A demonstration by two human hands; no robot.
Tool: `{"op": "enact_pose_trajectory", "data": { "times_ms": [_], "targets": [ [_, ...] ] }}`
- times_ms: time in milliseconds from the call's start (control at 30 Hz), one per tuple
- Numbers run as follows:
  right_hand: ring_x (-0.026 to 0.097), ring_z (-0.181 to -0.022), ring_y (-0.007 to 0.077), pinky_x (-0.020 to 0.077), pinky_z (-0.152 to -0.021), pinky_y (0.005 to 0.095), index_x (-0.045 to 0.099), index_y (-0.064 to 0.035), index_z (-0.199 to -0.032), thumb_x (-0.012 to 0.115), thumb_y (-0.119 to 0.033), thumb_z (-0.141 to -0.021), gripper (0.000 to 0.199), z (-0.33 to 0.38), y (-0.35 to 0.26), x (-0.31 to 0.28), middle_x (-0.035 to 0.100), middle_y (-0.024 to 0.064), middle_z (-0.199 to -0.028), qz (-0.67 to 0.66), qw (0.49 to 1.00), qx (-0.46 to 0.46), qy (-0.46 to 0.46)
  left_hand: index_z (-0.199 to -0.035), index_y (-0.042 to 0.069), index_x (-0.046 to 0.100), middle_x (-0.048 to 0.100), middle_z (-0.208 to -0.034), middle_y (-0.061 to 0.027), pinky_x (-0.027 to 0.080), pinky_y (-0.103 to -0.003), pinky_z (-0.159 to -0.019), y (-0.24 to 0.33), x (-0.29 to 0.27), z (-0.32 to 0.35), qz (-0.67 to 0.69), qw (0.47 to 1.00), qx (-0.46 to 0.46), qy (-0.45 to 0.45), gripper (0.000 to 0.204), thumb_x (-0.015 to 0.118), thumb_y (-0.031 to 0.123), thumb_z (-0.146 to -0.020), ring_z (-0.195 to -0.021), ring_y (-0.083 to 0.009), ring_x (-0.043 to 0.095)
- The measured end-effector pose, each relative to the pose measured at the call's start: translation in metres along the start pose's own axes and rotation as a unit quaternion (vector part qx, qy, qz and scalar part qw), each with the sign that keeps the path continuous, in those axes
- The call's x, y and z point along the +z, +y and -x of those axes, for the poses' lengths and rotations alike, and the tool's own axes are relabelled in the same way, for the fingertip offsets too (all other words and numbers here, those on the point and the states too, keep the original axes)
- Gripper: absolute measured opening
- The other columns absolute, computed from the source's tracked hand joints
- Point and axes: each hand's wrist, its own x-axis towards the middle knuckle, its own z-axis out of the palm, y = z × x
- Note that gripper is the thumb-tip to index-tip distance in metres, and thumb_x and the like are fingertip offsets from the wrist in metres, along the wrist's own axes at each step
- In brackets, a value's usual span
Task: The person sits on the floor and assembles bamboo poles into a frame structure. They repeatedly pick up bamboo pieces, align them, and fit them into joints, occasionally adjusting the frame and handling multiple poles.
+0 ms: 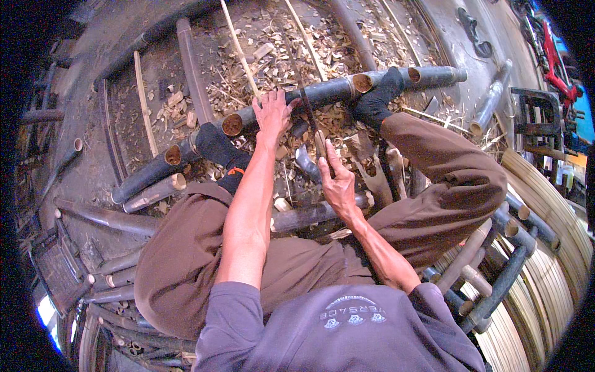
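Note:
A long dark bamboo pole (326,92) with round cut holes lies across in front of me. My left hand (271,113) is on it, fingers draped over its top and thumb apart on the near side. My right hand (339,188) is closed round the wooden handle (320,142) of a tool with a long, narrow dark blade (307,110). The blade crosses the pole just right of my left hand; whether it is a saw or a knife I cannot tell. My feet, in dark socks (218,147), press on the pole on both sides of my hands.
Wood chips and shavings (273,46) litter the ground, with pale strips (308,43) and dark bars running away from the pole. Bamboo offcuts (155,191) lie at left and below my hands. Bundled pale slats (545,273) and bamboo frames stand at right, near a black plastic chair (538,111).

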Motion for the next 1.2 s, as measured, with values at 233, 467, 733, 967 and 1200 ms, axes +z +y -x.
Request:
{"op": "enact_pose_trajectory", "data": {
  "times_ms": [233, 467, 733, 967, 1200],
  "targets": [
    [0.066, -0.102, 0.0274, 0.0522, -0.079, 0.0381, 0.043, -0.0173, -0.142, 0.051, -0.024, -0.097, 0.046, 0.000, -0.001, -0.007, 0.061, 0.0212, -0.120, 0.042, 0.999, -0.012, 0.001, -0.118, 0.010, 0.055, 0.057, -0.114, -0.0079, 0.027, -0.058, -0.101, 0.006, -0.003, -0.003, 0.021, 0.999, -0.024, -0.019, 0.046, 0.058, 0.045, -0.088, -0.114, -0.0257, 0.051],
    [0.062, -0.076, 0.0188, 0.0494, -0.072, 0.0327, 0.041, -0.0089, -0.141, 0.049, -0.022, -0.098, 0.046, -0.003, -0.021, -0.018, 0.066, 0.0204, -0.099, 0.049, 0.997, 0.032, -0.042, -0.123, 0.010, 0.054, 0.057, -0.118, -0.0096, 0.025, -0.059, -0.102, 0.008, -0.001, -0.001, 0.021, 0.999, -0.037, -0.012, 0.049, 0.059, 0.043, -0.087, -0.115, -0.0263, 0.050],
    [0.060, -0.097, 0.0239, 0.0475, -0.085, 0.0334, 0.042, -0.0107, -0.141, 0.046, -0.020, -0.099, 0.044, 0.021, -0.016, -0.030, 0.061, 0.0172, -0.115, 0.059, 0.997, 0.017, -0.052, -0.129, 0.012, 0.050, 0.055, -0.123, -0.0079, 0.027, -0.057, -0.099, 0.012, -0.003, -0.002, 0.044, 0.996, -0.065, -0.030, 0.050, 0.062, 0.034, -0.086, -0.119, -0.0264, 0.047],
    [0.061, -0.088, 0.0166, 0.0479, -0.082, 0.0313, 0.042, -0.0058, -0.141, 0.047, -0.018, -0.099, 0.044, 0.041, 0.000, -0.022, 0.062, 0.0236, -0.118, 0.072, 0.995, -0.067, -0.014, -0.117, 0.011, 0.056, 0.057, -0.115, -0.0068, 0.026, -0.055, -0.101, 0.003, 0.008, 0.003, 0.033, 0.998, -0.055, 0.006, 0.044, 0.061, 0.042, -0.086, -0.115, -0.0254, 0.049],
    [0.063, -0.087, 0.0181, 0.0486, -0.079, 0.0327, 0.044, -0.0112, -0.140, 0.049, -0.023, -0.098, 0.045, -0.027, -0.030, -0.002, 0.064, 0.0215, -0.110, 0.003, 0.999, 0.032, 0.009, -0.121, 0.010, 0.055, 0.056, -0.121, -0.0093, 0.026, -0.057, -0.101, 0.004, 0.005, -0.003, 0.032, 0.998, -0.033, -0.048, 0.048, 0.053, 0.047, -0.090, -0.117, -0.0265, 0.049]
  ]
}}
